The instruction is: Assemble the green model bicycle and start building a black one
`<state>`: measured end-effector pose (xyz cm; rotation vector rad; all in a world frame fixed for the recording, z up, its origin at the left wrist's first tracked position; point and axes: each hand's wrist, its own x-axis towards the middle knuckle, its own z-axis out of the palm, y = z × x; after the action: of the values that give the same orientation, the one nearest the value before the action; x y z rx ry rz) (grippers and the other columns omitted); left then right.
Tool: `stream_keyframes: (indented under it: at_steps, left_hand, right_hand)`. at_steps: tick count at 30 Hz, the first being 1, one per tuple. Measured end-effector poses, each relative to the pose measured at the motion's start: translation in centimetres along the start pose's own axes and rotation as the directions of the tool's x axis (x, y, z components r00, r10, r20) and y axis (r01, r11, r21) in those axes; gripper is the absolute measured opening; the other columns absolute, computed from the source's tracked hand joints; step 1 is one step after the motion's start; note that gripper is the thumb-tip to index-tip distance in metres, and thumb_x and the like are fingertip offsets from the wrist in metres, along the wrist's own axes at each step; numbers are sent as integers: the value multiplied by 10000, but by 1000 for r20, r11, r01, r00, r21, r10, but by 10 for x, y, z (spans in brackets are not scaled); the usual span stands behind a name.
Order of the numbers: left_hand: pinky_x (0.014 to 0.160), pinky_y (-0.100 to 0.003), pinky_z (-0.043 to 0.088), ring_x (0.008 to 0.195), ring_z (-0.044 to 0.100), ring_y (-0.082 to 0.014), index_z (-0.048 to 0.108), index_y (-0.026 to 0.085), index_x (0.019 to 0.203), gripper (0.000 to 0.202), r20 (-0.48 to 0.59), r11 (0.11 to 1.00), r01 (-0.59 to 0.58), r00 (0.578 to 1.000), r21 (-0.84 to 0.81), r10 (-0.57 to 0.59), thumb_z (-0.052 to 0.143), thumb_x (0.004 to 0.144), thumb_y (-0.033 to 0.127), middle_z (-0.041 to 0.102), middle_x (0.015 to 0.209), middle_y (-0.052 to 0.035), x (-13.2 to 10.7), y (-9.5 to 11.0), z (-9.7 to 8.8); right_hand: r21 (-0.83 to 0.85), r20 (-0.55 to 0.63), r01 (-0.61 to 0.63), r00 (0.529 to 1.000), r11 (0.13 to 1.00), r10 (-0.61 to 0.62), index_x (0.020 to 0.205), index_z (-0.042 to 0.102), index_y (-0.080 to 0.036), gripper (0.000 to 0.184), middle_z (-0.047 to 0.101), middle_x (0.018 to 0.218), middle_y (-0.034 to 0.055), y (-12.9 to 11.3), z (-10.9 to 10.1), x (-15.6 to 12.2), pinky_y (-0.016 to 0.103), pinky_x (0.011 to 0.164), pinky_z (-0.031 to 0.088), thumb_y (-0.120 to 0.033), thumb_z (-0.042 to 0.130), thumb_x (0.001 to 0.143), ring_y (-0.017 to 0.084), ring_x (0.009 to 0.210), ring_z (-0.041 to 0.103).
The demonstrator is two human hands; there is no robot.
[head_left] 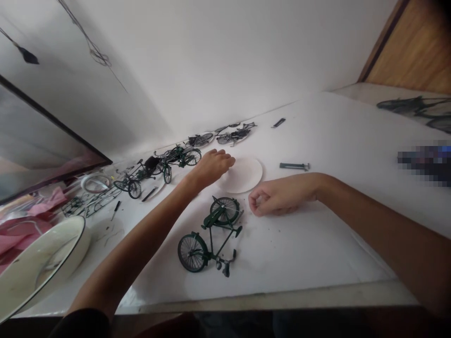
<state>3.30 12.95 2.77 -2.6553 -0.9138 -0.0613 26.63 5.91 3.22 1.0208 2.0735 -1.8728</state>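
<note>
"Because the bike [211, 240] lies low at the centre of the frame, would you say it's placed for easy reach?"

"Probably; it looks laid on its side on the table [310, 256], which should keep it steady; the plate [252, 177] sits just above it, likely kept close for the same reason."

"How are the hands?"

"The left hand [215, 164] is over the plate's left side, fingers bent down; I cannot tell whether they grip anything; the right hand [276, 197] is loosely curled into itself by the plate's lower right, nothing visible in it."

"And around them?"

"More bikes [192, 157] cluster left of centre, perhaps out of the way; a basin [80, 237] fills the lower left."

"Any brand or label?"

"None I can read; a patch [428, 162] at the right edge is pixelated."
</note>
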Motion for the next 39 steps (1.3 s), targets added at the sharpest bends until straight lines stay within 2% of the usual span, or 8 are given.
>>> stream_keyframes:
  at_steps: [7, 12, 16, 18, 23, 27, 34, 39]
  left_hand:
    - [809, -345, 417, 770, 629, -182, 647, 122, 873, 230, 14, 999, 33, 999, -36, -33, 460, 887, -10, 705, 845, -76, 6, -2, 11]
    - [775, -330, 451, 754, 627, -162, 666, 127, 972, 234, 0, 984, 103, 995, -143, -104, 524, 832, 5, 713, 967, -83, 3, -1, 3]
    - [662, -241, 470, 733, 623, -123, 658, 145, 1023, 233, -10, 955, 89, 995, -282, -96, 574, 834, 36, 691, 929, -53, -27, 3, -17]
    - [699, -228, 497, 766, 637, -115, 655, 152, 1043, 202, -43, 897, 77, 993, -435, -106, 588, 870, 74, 682, 912, -40, -48, 9, -28]
    - [771, -253, 554, 823, 666, -129, 666, 166, 993, 86, -80, 689, 109, 968, -717, -237, 630, 915, 160, 688, 915, -37, -85, 31, -43]
    - [805, -267, 575, 867, 658, -137, 672, 164, 938, 50, -134, 603, 47, 958, -797, -252, 623, 945, 156, 681, 951, -54, -89, 45, -41]
    - [763, -257, 550, 878, 645, -129, 643, 162, 981, 75, -269, 722, -24, 936, -692, -226, 598, 963, 105, 670, 980, -55, -88, 53, -31]
    - [723, -255, 550, 827, 635, -121, 628, 164, 996, 32, -342, 768, -58, 915, -638, -215, 601, 981, 165, 653, 941, -50, -88, 56, -27]
  right_hand:
    - [46, -4, -23, 1000, 999, 23, 884, 582, -210, 189, 343, 595, -68, -5, 0, 0, 231, 455, 187, -392, 621, 919, 78, 500, 239]
    - [74, 15, 7, 1000, 997, -8, 883, 556, -221, 226, 299, 569, -83, 0, -2, 2, 246, 452, 165, -433, 614, 935, 79, 486, 209]
    - [80, -166, 128, 980, 989, -113, 781, 462, -223, 348, 281, 558, -88, -1, 2, 9, 266, 460, 145, -492, 634, 917, 74, 476, 192]
    - [4, -332, 229, 919, 974, -214, 709, 409, -216, 412, 302, 567, -75, -3, 8, 16, 274, 473, 156, -499, 629, 914, 73, 483, 217]
    - [-217, -681, 376, 602, 901, -416, 707, 590, -179, 321, 561, 703, -9, -11, 28, 34, 280, 540, 273, -436, 648, 891, 88, 576, 395]
    - [-219, -766, 382, 502, 898, -401, 856, 731, -187, 225, 674, 831, 14, -17, 37, 39, 292, 563, 297, -406, 675, 863, 86, 572, 407]
    - [-129, -785, 332, 542, 935, -301, 897, 752, -188, 210, 495, 596, -34, -20, 37, 38, 294, 555, 263, -382, 700, 834, 87, 529, 345]
    - [22, -753, 367, 618, 930, -226, 909, 721, -190, 243, 557, 677, -26, -19, 41, 41, 280, 509, 239, -416, 719, 822, 63, 502, 311]
